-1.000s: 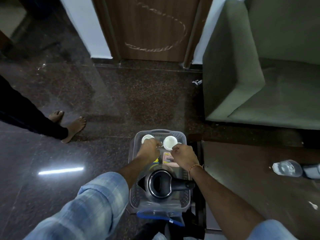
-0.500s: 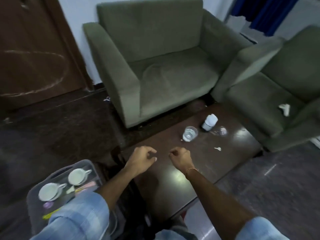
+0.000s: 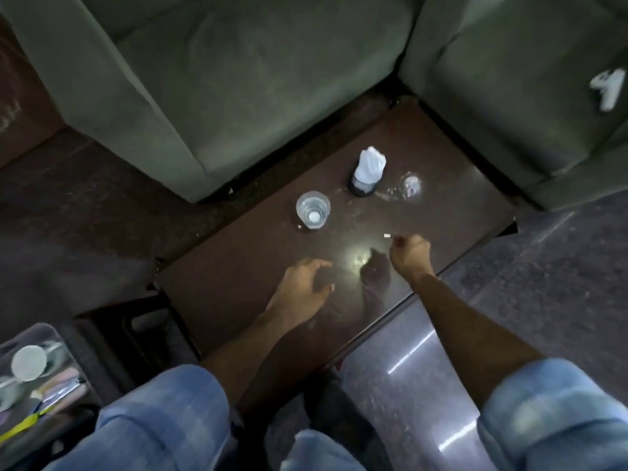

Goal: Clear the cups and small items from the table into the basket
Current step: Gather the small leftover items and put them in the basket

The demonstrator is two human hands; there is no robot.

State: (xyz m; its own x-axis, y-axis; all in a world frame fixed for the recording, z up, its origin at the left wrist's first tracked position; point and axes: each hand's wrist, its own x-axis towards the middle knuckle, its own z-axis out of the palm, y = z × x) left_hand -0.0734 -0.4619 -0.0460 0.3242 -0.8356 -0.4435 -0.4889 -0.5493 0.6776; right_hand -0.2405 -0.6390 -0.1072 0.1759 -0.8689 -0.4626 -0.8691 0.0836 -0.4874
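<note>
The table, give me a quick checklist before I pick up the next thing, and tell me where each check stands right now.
1. Left hand free to grab: ok, fingers relaxed, holding nothing.
2. Right hand free: cannot tell, fingers curled beside a small white scrap; contact is unclear.
3. Clear glass upright and within reach: ok, it stands ahead of the left hand.
4. Glass empty: cannot tell, something white shows at its bottom.
5. Dark holder with white tissue upright: ok, beyond the glass.
6. Basket has room: cannot tell, only its corner shows, already holding a white cup.
</note>
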